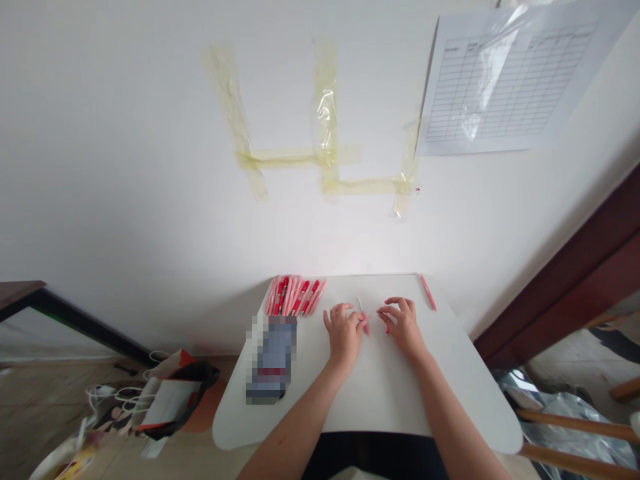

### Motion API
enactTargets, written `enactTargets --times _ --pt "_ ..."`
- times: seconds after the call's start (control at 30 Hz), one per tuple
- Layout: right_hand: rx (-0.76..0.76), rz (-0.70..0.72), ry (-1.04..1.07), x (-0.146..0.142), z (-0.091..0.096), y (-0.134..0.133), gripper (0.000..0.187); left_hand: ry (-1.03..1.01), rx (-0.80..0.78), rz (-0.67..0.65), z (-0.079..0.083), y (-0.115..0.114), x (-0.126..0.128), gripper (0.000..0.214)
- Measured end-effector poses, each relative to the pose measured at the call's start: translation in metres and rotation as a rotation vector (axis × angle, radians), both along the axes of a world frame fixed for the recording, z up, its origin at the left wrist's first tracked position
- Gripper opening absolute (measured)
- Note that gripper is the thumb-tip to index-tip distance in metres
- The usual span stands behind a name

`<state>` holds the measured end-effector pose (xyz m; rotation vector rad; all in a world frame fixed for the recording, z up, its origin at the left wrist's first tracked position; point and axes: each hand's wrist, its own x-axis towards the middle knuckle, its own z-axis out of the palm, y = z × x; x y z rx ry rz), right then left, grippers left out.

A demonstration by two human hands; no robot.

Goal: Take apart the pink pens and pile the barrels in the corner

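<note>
Over the middle of the white table, my left hand pinches a small pink pen part between thumb and forefinger. Close by its fingertips lies a thin whitish pen refill, with another pink pen piece just below. Just to the right, my right hand has its thumb and forefinger closed together, the other fingers curved. A small reddish-pink piece shows under those fingers; whether they grip it or something else is hard to see.
Several pink and red pens lie in a row at the table's back left. A blurred-out dark phone-like object is in front of them. One pink pen lies at the back right. The wall bounds the table's far edge.
</note>
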<state>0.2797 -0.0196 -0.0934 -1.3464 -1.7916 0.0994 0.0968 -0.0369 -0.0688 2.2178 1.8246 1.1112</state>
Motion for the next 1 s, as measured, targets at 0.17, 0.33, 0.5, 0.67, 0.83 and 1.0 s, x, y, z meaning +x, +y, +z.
enactTargets --times 0.17,0.33,0.5,0.67,0.83,1.0 --pt "0.023 0.01 -0.026 0.0005 -0.0021 0.0014 0.02 0.014 -0.026 -0.006 -0.0009 -0.0012 0.0004 0.007" --pt "0.045 0.003 -0.058 0.0009 -0.0042 0.0029 0.02 0.008 -0.034 0.012 -0.0005 -0.0017 0.0011 0.007" --pt "0.052 -0.013 -0.073 -0.0001 -0.0036 0.0021 0.019 -0.007 -0.047 0.015 0.0002 -0.0018 0.0013 0.009" --pt "0.035 -0.015 -0.074 -0.0015 -0.0007 0.0 0.019 -0.017 -0.046 0.012 -0.0009 -0.0016 0.001 0.009" --pt "0.017 -0.003 -0.05 -0.0027 0.0023 -0.0015 0.021 -0.015 -0.042 0.005 -0.0019 -0.002 0.0005 0.009" --pt "0.003 0.004 -0.018 -0.0036 0.0034 -0.0023 0.022 -0.014 -0.053 -0.003 -0.0034 -0.0027 0.0003 0.008"
